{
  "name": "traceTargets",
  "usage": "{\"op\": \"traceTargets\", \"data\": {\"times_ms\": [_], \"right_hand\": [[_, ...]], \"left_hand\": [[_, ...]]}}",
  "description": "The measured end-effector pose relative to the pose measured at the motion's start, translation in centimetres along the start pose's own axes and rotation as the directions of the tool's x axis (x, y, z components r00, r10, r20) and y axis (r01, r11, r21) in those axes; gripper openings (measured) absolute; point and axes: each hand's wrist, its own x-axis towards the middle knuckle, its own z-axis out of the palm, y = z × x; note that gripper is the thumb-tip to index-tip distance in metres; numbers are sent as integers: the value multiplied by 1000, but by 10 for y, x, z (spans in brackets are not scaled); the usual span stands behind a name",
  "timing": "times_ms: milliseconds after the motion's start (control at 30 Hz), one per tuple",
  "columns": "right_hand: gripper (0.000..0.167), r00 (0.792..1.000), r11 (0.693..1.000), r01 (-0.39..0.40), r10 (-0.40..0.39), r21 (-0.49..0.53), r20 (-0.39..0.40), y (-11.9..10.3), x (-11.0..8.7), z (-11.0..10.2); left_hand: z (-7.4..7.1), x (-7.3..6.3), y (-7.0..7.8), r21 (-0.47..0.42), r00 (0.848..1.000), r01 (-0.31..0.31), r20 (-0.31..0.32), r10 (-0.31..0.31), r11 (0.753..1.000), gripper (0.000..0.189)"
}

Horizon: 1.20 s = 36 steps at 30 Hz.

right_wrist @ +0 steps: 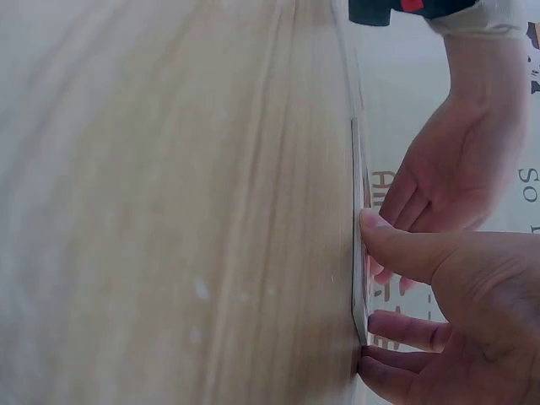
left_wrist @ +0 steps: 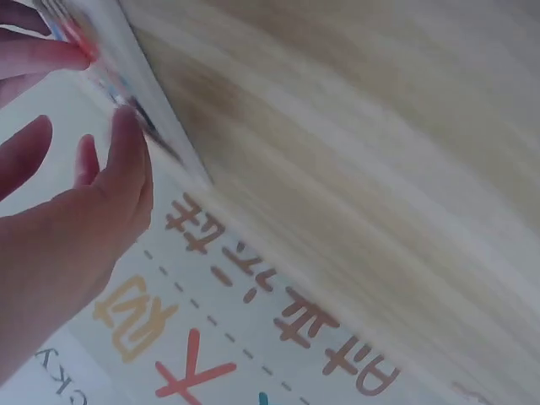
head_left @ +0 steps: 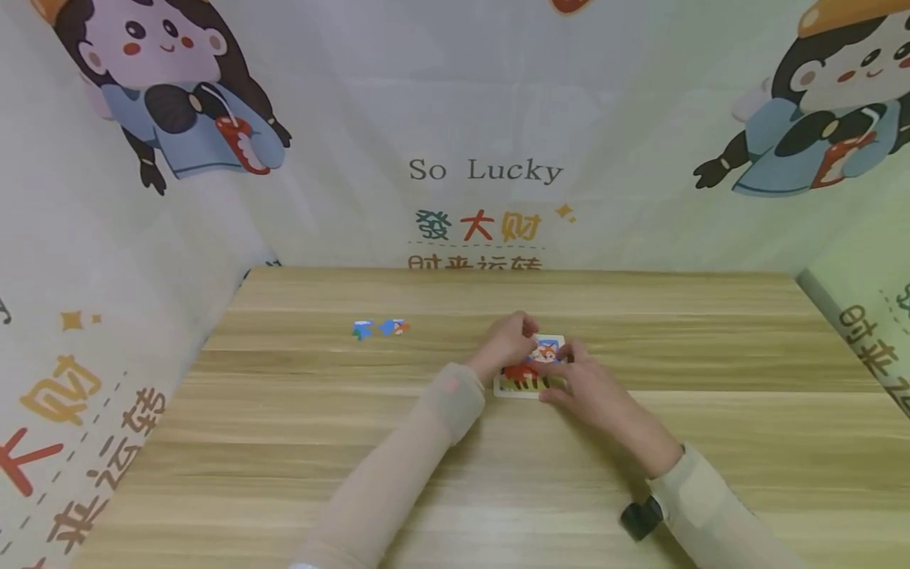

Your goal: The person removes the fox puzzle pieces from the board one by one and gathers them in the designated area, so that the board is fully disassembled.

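A small picture puzzle board [head_left: 526, 385] with a white border, a red animal body and an orange-and-white face lies flat on the table, right of the middle. My left hand [head_left: 508, 340] reaches over its far left part, fingertips down on the picture; in the left wrist view its thumb stands apart from the index finger. My right hand [head_left: 593, 387] holds the board by its near right corner, the thumb at the near edge and fingers over the right side. The two hands hide parts of the picture. Seen edge-on, the board [right_wrist: 359, 278] is thin.
Two loose blue puzzle pieces, one with green [head_left: 362, 329] and one with orange [head_left: 394, 326], lie on the wooden table [head_left: 284, 442] to the far left of the board. A printed cloth [head_left: 483, 126] hangs behind the table and at both sides.
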Motion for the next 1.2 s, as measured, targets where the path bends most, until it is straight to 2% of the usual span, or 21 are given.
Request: {"op": "traceTargets", "data": {"times_ms": [100, 367, 633, 700, 767, 833, 900, 1000, 1067, 1200], "right_hand": [[47, 1000, 1000, -3, 3, -4, 6, 1, 0, -1], [46, 1000, 1000, 7, -7, -10, 12, 1, 7, -6], [40, 999, 999, 36, -36, -2, 12, 3, 2, -1], [38, 999, 999, 43, -43, -3, 3, 3, 2, -1], [38, 999, 999, 36, -36, 2, 1, 2, 0, 2], [41, 1000, 1000, 26, -26, 4, 4, 2, 0, 3], [44, 1000, 1000, 17, -17, 6, 13, 2, 0, 4], [45, 999, 1000, 11, -11, 8, 34, 3, -1, 5], [46, 999, 1000, 6, -7, 9, 46, 4, -1, 5], [45, 1000, 1000, 17, -17, 3, 22, 3, 2, 5]], "left_hand": [[-3, -4, -2, 50, 1000, -15, 3, 15, 999, 31], [-6, -10, -3, 42, 999, -43, -17, 44, 998, 33], [6, -20, 3, 71, 1000, -26, -11, 26, 997, 35], [8, -19, 2, 9, 1000, -25, -13, 25, 1000, 33], [9, -18, -2, -97, 1000, -14, -12, 13, 995, 31], [9, -15, -6, -214, 1000, 4, -8, -6, 977, 31], [8, -12, -9, -288, 999, 33, 3, -34, 957, 30], [8, -6, -12, -317, 997, 74, 22, -71, 946, 31], [7, -3, -11, -296, 996, 94, 35, -88, 950, 33], [6, 2, -6, -252, 995, 95, 32, -89, 963, 33]]}}
